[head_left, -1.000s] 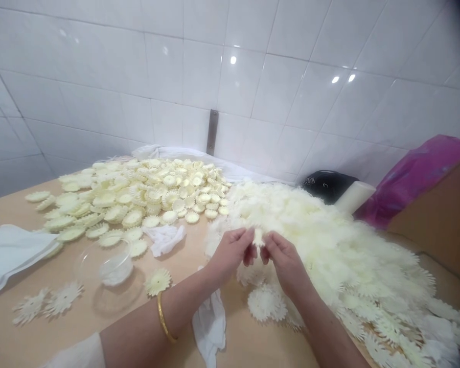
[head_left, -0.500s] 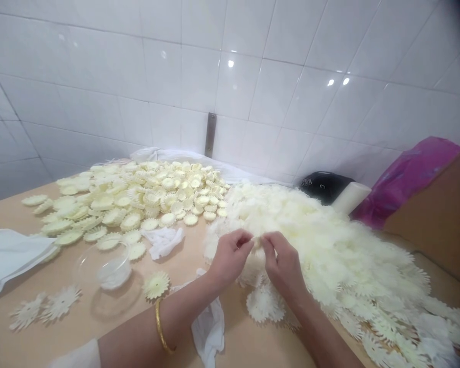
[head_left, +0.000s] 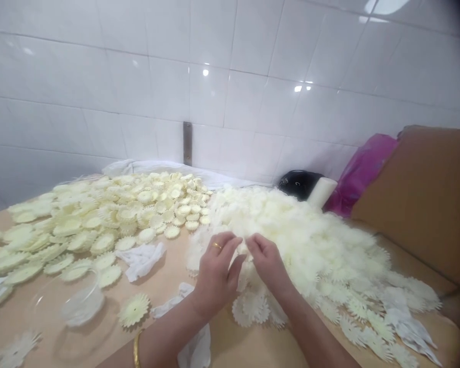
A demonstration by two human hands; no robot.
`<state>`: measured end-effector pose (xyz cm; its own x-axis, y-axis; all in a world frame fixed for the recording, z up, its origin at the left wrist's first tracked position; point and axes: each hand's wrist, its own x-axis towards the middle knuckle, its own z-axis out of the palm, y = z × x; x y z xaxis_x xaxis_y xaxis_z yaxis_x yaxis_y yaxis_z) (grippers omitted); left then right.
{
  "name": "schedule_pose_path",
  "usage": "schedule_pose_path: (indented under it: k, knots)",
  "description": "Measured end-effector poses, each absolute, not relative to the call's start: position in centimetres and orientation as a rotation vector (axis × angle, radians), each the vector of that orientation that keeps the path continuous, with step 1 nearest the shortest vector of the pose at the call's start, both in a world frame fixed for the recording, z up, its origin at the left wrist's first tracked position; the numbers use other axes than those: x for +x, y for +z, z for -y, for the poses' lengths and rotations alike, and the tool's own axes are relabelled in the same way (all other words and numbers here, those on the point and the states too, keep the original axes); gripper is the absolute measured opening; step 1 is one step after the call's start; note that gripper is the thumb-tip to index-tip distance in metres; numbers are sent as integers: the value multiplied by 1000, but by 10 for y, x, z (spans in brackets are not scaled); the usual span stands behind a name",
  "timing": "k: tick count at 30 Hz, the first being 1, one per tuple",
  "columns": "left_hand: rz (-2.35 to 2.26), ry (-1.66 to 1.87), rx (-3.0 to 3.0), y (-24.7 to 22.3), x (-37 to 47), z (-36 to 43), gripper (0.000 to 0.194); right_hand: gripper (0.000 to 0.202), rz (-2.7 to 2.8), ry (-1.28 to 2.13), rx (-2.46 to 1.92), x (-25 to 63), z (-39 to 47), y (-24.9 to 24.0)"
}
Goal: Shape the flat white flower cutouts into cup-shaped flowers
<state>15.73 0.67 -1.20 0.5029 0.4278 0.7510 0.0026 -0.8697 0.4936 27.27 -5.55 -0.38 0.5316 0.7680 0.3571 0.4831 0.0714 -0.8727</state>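
Note:
My left hand (head_left: pixel 219 268), with a gold ring and bangle, is curled in front of the pale pile, thumb and forefinger a little apart around a small cream flower piece (head_left: pixel 244 249). Fingertips of my right hand (head_left: pixel 267 263) pinch the same piece from the other side. Its outline blends into the heap of fluffy cream petal cut-outs (head_left: pixel 302 240) behind. Below the hands, scalloped white cut-outs (head_left: pixel 251 308) lie on the tan tabletop. One serrated yellow-cream disc (head_left: pixel 134 310) rests left of my left forearm.
Stacked toothed cream discs (head_left: pixel 111 214) spread across the left. A clear round dish (head_left: pixel 83 305) sits at front left, near crumpled white cloths (head_left: pixel 141 259). Along the back right are a black bag (head_left: pixel 297 184), a white roll (head_left: pixel 322 192), a magenta bag (head_left: pixel 362 168) and a cardboard box (head_left: pixel 425 204).
The view has swung right, so things sit further left. My left hand has turned, showing its back and ring, and its thumb has parted from the forefinger. My right hand still pinches.

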Motion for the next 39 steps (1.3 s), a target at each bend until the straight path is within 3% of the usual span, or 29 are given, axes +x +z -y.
schedule_pose_path:
  k: [3,10,14,33,36,39]
  knots:
    - [-192,1378,2539,-9,158,-8,20,30,1193,267,-1599,274,56,-5]
    - [-278,1238,2518,-13,159,-12,20,19,1034,297,-1548,270,56,-3]
    - [-322,1163,2449,-16,159,-10,25,25,953,324,-1510,269,58,0]
    - [-369,986,2311,-16,159,-8,16,28,660,860,-1138,263,53,-7]
    - [-448,814,2030,-17,160,-14,8,31,786,760,-1363,264,53,-7]
    - [-422,659,1729,-16,161,-19,6,36,981,447,-1571,270,57,-2]
